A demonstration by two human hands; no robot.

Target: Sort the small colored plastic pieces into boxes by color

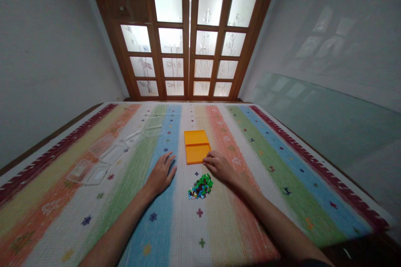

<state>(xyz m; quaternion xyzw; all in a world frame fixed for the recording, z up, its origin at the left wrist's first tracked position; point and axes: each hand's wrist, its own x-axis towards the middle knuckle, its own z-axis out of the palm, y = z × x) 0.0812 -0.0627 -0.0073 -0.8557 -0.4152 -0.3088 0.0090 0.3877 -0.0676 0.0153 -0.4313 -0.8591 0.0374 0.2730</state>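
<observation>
Left hand (161, 173) lies flat and open on the striped rug (282, 167), seemingly for support, as the right hand (219, 166) curls against the orange tray (196, 147)'s near right corner, grip unclear, the brick pile (201, 186) within reach mid-rug.

Count: 1 orange case (196, 147); 1 brick pile (201, 186); about 6 clear trays (112, 154); 1 left hand (161, 174), 1 right hand (219, 165).

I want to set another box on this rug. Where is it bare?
Bare: the striped rug right of the orange tray and right hand, and the near strip below the brick pile. Crowded: clear containers at left; left hand, tray and pile mid-rug.
</observation>
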